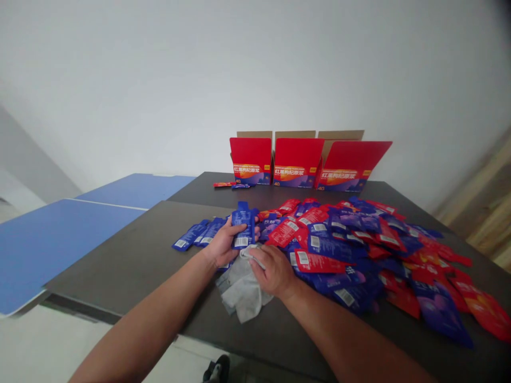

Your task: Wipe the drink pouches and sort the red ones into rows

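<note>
My left hand (224, 243) is closed on a blue pouch (242, 226), held upright with its barcode low on the side toward me. Close beside it, my right hand (275, 268) grips a crumpled grey-white cloth (244, 292) that touches the pouch's lower end and hangs down over the table. Just left of my left hand, several blue pouches (190, 235) lie in an overlapping row. A large heap of red pouches (315, 262) and blue pouches (335, 246) spreads to the right of my right hand.
Three open red boxes (298, 162) stand in a row at the back of the dark table (143, 255). A red sachet (224, 184) and a blue one lie before the left box. A blue table (72, 229) adjoins on the left; a white wall rises behind.
</note>
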`<state>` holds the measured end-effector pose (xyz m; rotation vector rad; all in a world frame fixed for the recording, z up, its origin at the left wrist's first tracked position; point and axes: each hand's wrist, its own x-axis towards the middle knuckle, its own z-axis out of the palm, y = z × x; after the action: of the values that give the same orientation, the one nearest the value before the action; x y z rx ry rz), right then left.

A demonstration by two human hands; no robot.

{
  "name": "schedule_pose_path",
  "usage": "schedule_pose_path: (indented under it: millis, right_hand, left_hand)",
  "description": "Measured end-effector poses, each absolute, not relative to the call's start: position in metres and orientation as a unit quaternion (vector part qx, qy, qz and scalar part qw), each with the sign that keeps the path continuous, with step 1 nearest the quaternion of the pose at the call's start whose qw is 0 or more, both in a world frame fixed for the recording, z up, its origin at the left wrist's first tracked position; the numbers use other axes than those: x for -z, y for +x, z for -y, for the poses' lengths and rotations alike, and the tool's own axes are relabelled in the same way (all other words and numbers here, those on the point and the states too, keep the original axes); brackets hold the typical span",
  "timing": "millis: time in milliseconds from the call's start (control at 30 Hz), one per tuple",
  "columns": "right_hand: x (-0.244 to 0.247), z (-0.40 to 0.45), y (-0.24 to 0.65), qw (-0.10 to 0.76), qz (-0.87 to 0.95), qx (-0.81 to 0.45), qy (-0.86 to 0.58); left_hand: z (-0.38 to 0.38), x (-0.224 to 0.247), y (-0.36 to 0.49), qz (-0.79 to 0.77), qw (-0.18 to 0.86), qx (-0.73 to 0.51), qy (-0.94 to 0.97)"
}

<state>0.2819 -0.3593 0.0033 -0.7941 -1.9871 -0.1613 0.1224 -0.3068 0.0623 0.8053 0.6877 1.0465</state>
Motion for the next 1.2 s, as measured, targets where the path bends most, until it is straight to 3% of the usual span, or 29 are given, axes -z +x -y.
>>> schedule_pose_path:
  millis: [167,333,900,1067,1200]
  right_hand:
    - [-0.005,0.360,0.286,0.429,0.830,0.074,-0.350]
    - [-0.006,0.359,0.285,0.397,0.834,0.071,-0.377]
    - [-0.014,0.354,0.292,0.533,0.672,-0.009,-0.514]
    - [-0.012,0.352,0.292,0.581,0.647,-0.003,-0.494]
    - [-0.011,0.360,0.290,0.553,0.726,0.051,-0.405]
  left_hand:
    - [0.304,-0.051,0.119,-0.258,0.836,-0.355,0.329]
    - [0.304,-0.049,0.123,-0.244,0.850,-0.312,0.347]
    - [0.304,-0.055,0.097,-0.268,0.851,-0.154,0.424]
    - [0.306,-0.062,0.096,-0.253,0.857,-0.193,0.406]
    - [0.308,-0.064,0.107,-0.265,0.838,-0.290,0.378]
